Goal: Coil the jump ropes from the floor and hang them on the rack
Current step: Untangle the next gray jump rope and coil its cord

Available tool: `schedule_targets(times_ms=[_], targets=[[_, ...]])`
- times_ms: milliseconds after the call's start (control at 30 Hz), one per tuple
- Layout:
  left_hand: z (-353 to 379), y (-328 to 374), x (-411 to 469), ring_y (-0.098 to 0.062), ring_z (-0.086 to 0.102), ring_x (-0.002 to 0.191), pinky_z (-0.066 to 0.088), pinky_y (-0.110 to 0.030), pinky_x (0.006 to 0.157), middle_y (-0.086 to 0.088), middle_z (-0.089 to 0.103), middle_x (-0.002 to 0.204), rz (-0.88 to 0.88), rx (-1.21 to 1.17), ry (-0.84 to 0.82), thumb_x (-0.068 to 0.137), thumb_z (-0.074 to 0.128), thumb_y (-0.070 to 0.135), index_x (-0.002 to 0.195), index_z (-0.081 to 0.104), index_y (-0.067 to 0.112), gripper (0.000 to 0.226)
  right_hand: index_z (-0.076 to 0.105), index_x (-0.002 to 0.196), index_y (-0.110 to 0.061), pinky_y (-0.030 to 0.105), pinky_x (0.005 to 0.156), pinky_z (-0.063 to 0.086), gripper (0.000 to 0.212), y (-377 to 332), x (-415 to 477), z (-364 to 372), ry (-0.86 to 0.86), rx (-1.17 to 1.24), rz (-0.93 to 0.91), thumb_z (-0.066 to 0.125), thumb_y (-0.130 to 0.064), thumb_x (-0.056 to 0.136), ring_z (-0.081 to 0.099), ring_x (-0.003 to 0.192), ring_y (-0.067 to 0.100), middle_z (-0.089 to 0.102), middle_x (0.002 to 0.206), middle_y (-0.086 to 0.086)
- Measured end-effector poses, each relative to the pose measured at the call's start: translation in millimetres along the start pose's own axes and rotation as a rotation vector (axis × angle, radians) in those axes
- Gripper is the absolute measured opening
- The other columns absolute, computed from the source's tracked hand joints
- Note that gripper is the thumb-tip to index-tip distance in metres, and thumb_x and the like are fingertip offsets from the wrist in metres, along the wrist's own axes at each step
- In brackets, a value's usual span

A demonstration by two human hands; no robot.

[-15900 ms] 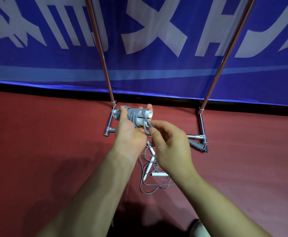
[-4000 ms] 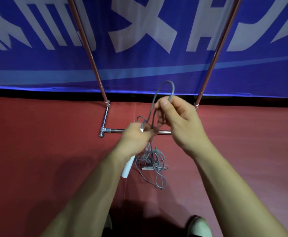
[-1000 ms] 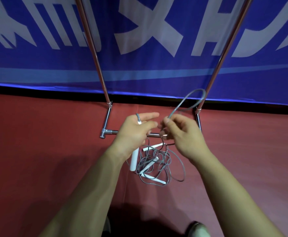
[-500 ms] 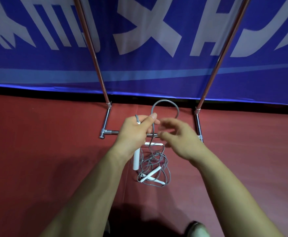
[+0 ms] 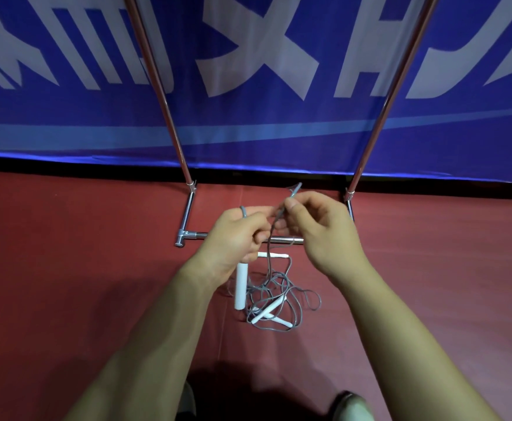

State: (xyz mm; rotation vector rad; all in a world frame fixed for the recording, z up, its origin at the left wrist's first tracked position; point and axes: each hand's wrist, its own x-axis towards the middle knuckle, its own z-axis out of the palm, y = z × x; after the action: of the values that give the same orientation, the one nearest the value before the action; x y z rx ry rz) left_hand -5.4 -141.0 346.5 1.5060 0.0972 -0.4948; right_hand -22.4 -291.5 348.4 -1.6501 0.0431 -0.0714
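My left hand (image 5: 236, 235) grips a white jump rope handle (image 5: 240, 287) that hangs down below the fist, with a bit of grey cord looping over the knuckles. My right hand (image 5: 318, 229) pinches the grey cord (image 5: 271, 235) between thumb and forefinger, just right of the left hand. From there the cord runs down to a loose grey tangle (image 5: 282, 299) on the red floor, with other white handles (image 5: 265, 308) lying in it. The chrome rack (image 5: 184, 214) stands behind my hands; its top is out of view.
The rack's two uprights (image 5: 379, 126) rise against a blue banner (image 5: 248, 71) with white lettering. Its base bar (image 5: 282, 240) lies on the red floor just beyond my hands. My shoe tips (image 5: 352, 407) show at the bottom edge.
The wide loop of cord above my hands has been drawn down small. My right hand has closed in on the cord next to my left hand. The tangle on the floor has shifted slightly.
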Motion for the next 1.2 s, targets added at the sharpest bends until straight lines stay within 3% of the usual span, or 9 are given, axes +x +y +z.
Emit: schedule_targets(times_ms=[67,233,367,433,567,700,800,900,1200], targets=[[-1.8,-3.2,1.0,-0.009,0.022,0.042,0.013,-0.021,0.043,0.001,0.035,0.057,-0.018,0.119,-0.026,0.090,0.056,0.006,0.084,0.059,-0.002,0.011,0.065,0.089,-0.002,0.037,0.074,0.060,0.019,-7.2,-0.3,-0.6,0.024,0.129,-0.009,0.055,-0.011,0.102,0.070,0.070,0.023,0.071,0.075,0.009],[0.9,-12.4,6.2,-0.012,0.028,0.043,0.023,-0.028,0.049,-0.002,0.040,0.056,0.031,0.342,0.118,0.093,0.066,0.036,0.076,0.066,0.002,0.038,0.066,0.094,-0.002,0.031,0.073,0.059,0.016,-23.7,-0.2,-2.6,0.029,0.350,-0.026,0.053,-0.003,0.101,0.066,0.078,0.023,0.069,0.087,0.011],[5.6,-4.4,4.9,-0.010,0.025,0.041,0.020,-0.023,0.044,0.000,0.036,0.052,0.108,0.130,0.159,0.098,0.063,0.034,0.065,0.067,0.017,0.037,0.067,0.106,-0.014,0.034,0.070,0.059,0.028,-3.8,1.9,-5.9,-0.042,0.062,0.125,0.057,0.008,0.091,0.066,0.083,0.021,0.068,0.101,0.009],[7.7,0.8,3.3,-0.008,0.022,0.040,0.015,-0.021,0.042,0.002,0.033,0.050,0.100,-0.046,0.138,0.098,0.062,0.030,0.074,0.071,0.014,0.030,0.068,0.103,-0.013,0.041,0.067,0.052,0.020,13.1,-3.4,-4.2,-0.179,-0.181,0.219,0.063,0.001,0.090,0.057,0.072,0.019,0.065,0.088,0.006],[7.3,6.6,1.7,-0.008,0.022,0.041,0.013,-0.027,0.043,0.003,0.031,0.049,0.102,-0.206,0.123,0.093,0.065,0.034,0.073,0.073,0.014,0.029,0.071,0.085,-0.016,0.028,0.059,0.042,0.010,27.8,-11.7,2.7,-0.367,-0.398,0.269,0.067,-0.016,0.094,0.044,0.056,0.011,0.054,0.065,-0.001],[9.0,11.5,-2.2,-0.007,0.023,0.037,0.019,-0.021,0.036,0.004,0.028,0.047,0.112,-0.290,0.071,0.081,0.068,0.042,0.066,0.073,0.019,0.029,0.054,0.102,-0.011,0.020,0.047,0.033,0.024,26.2,-10.4,11.8,-0.270,-0.364,0.219,0.071,-0.024,0.092,0.038,0.046,0.008,0.049,0.059,-0.005],[11.9,11.4,-2.8,-0.007,0.023,0.035,0.019,-0.021,0.036,0.003,0.027,0.044,0.112,-0.272,0.068,0.087,0.067,0.038,0.064,0.072,0.018,0.031,0.053,0.095,-0.020,0.029,0.055,0.040,0.017,29.6,-7.8,14.0,-0.175,-0.404,0.194,0.068,-0.026,0.091,0.049,0.052,0.014,0.054,0.059,-0.004],[15.1,9.4,-2.4,-0.007,0.023,0.036,0.015,-0.024,0.040,0.003,0.029,0.045,0.116,-0.253,0.067,0.087,0.066,0.038,0.065,0.074,0.018,0.031,0.060,0.076,-0.025,0.029,0.057,0.044,0.019,27.9,-4.5,8.9,-0.192,-0.332,0.164,0.066,-0.017,0.091,0.053,0.059,0.018,0.057,0.063,-0.002],[14.5,10.0,-0.6,-0.006,0.023,0.034,0.019,-0.018,0.035,0.003,0.029,0.047,0.103,-0.301,0.082,0.085,0.066,0.042,0.079,0.068,0.009,0.033,0.067,0.087,-0.012,0.032,0.059,0.041,0.014,17.6,-7.4,1.1,-0.405,-0.202,0.186,0.062,-0.001,0.094,0.047,0.061,0.018,0.057,0.070,0.007]])
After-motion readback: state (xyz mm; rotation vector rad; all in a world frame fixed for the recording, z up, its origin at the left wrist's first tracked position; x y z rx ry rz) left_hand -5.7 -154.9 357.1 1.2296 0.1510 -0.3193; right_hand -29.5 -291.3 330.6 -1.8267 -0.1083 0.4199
